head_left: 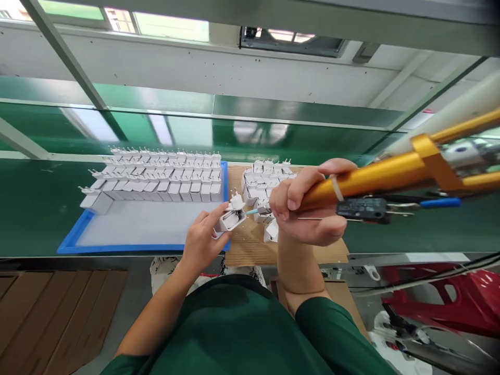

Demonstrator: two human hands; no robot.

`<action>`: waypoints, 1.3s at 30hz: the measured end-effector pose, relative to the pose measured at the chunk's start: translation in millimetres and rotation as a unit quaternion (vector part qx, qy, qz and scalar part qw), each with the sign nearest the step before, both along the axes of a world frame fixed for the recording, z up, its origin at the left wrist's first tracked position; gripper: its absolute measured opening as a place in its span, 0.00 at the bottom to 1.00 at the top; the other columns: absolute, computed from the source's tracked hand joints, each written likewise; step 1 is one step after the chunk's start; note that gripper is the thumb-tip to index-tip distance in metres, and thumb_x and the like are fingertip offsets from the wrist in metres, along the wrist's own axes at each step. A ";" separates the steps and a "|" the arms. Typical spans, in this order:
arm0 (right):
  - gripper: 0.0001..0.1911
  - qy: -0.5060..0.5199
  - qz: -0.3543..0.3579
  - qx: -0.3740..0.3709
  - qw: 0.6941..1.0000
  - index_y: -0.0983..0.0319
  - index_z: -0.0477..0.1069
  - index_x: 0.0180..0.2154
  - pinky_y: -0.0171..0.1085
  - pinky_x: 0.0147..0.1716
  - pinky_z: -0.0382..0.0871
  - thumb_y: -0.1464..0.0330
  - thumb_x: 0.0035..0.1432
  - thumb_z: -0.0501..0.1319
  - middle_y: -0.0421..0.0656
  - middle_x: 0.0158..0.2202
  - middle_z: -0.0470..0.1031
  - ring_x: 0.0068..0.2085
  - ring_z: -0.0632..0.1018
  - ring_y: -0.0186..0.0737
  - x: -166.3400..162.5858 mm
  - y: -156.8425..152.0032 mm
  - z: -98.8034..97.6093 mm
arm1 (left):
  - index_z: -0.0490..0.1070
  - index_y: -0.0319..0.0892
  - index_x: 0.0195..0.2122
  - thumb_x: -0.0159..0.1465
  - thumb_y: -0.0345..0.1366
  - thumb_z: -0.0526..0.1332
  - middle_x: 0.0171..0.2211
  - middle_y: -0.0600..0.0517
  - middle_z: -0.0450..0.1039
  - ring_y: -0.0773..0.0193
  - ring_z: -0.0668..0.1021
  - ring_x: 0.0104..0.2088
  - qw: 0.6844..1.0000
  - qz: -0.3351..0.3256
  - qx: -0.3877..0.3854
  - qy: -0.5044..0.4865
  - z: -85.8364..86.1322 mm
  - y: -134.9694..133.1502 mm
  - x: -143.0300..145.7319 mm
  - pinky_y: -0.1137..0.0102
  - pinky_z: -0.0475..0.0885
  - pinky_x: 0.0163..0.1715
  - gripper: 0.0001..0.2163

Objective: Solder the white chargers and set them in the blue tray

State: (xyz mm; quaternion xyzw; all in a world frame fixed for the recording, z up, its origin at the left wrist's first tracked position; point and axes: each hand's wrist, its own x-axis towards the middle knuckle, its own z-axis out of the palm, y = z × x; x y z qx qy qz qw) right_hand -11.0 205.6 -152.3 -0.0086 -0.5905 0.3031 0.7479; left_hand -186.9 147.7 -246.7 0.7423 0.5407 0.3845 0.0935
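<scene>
My left hand [205, 234] pinches a white plug adapter housing [231, 220], its pronged cap [235, 201] tilted up so the inside shows. My right hand [308, 205] is wrapped round an orange-gold glue dispensing gun [367, 174], which has a small black switch [361, 208] strapped under it. The gun's pale blue nozzle [252, 211] points left at the housing's opening; whether it touches cannot be made out. More white adapters [265, 179] stand on a cardboard sheet [250, 245] just behind, partly hidden by my right hand.
Left of my hands, a blue-rimmed tray [128, 248] holds rows of white adapters [167, 177] with prongs upward. The green bench [31, 208] runs beneath everything. A red plastic stool [449, 291] stands below at right, and flattened cardboard [58, 312] lies at lower left.
</scene>
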 end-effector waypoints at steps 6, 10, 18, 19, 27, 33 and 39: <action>0.21 -0.021 -0.004 -0.008 1.000 0.51 0.66 0.47 0.29 0.05 0.55 0.49 0.57 0.61 0.29 0.21 0.61 0.11 0.56 0.26 8.6 0.0 -5.9 | 0.67 0.49 0.61 0.65 0.34 0.63 0.37 0.53 0.78 0.67 0.72 0.28 0.999 -0.008 0.033 0.005 10.1 -4.0 5.6 0.72 0.73 0.32 0.23; 0.19 -0.023 0.027 0.028 0.999 0.51 0.68 0.48 0.27 0.05 0.55 0.52 0.57 0.62 0.28 0.21 0.60 0.10 0.56 0.24 8.0 0.7 -2.3 | 0.68 0.48 0.61 0.65 0.35 0.64 0.36 0.53 0.77 0.68 0.72 0.27 0.999 -0.014 0.043 0.010 13.6 -5.3 7.7 0.73 0.72 0.30 0.22; 0.20 -0.021 0.020 0.014 0.999 0.49 0.67 0.48 0.26 0.07 0.54 0.51 0.57 0.63 0.27 0.20 0.58 0.12 0.56 0.24 7.3 0.2 -2.5 | 0.68 0.48 0.60 0.66 0.38 0.64 0.34 0.54 0.76 0.68 0.72 0.27 0.999 -0.009 0.042 0.023 15.3 -6.5 8.3 0.73 0.71 0.30 0.21; 0.20 -0.023 0.019 0.009 1.000 0.49 0.67 0.48 0.26 0.07 0.55 0.51 0.57 0.63 0.27 0.20 0.58 0.12 0.56 0.24 7.6 0.0 -2.8 | 0.68 0.48 0.60 0.65 0.38 0.64 0.34 0.54 0.76 0.68 0.72 0.27 0.999 -0.010 0.044 0.023 15.5 -6.4 8.3 0.73 0.71 0.30 0.21; 0.20 -0.024 0.008 0.000 1.000 0.47 0.66 0.46 0.28 0.04 0.52 0.49 0.55 0.64 0.26 0.18 0.56 0.10 0.54 0.25 7.9 1.6 -2.6 | 0.68 0.49 0.60 0.66 0.39 0.64 0.34 0.54 0.76 0.67 0.72 0.27 0.999 -0.006 0.036 0.025 16.3 -6.0 9.0 0.72 0.71 0.29 0.21; 0.25 -0.030 -0.026 -0.054 0.998 0.46 0.64 0.45 0.31 0.05 0.49 0.42 0.50 0.64 0.26 0.16 0.53 0.10 0.52 0.29 10.1 0.1 -8.7 | 0.68 0.49 0.60 0.66 0.39 0.64 0.34 0.54 0.77 0.67 0.72 0.27 0.999 -0.006 0.031 0.021 15.9 -5.6 8.6 0.72 0.71 0.30 0.21; 0.21 -0.030 0.022 -0.014 0.999 0.47 0.67 0.47 0.29 0.05 0.54 0.48 0.55 0.63 0.26 0.18 0.58 0.10 0.55 0.25 9.3 -1.7 -5.7 | 0.69 0.48 0.59 0.66 0.39 0.64 0.35 0.54 0.78 0.67 0.71 0.26 0.999 -0.012 0.030 0.017 15.0 -4.6 8.2 0.72 0.72 0.30 0.20</action>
